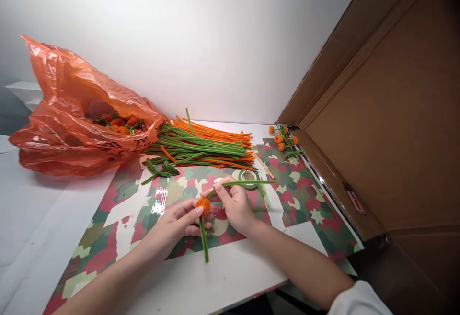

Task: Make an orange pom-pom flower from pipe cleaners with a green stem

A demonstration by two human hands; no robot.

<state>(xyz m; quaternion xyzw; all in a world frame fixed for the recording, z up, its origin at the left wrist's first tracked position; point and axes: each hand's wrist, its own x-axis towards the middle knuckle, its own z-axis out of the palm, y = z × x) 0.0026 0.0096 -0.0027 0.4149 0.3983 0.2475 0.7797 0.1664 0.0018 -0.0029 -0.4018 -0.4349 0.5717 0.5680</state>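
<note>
Between the thumb and fingers of my left hand [181, 218] is a small orange pipe-cleaner flower [203, 206], its ridged round head facing up. A green stem [204, 245] hangs down below the head toward the table's front. My right hand [235, 207] pinches a green pipe cleaner [251, 182] just right of the flower. One end of that pipe cleaner reaches the flower's edge; the other sticks out to the right over a roll of green tape [248, 177]. Where the two join is partly hidden by my fingers.
Green pipe cleaners [212, 145] and orange ones [215, 128] lie in a pile behind my hands. An orange plastic bag [86, 114] with flowers inside stands at left. Finished flowers [279, 138] lie at back right, beside a cardboard wall [377, 114]. A pink cutter [355, 201] rests on cardboard.
</note>
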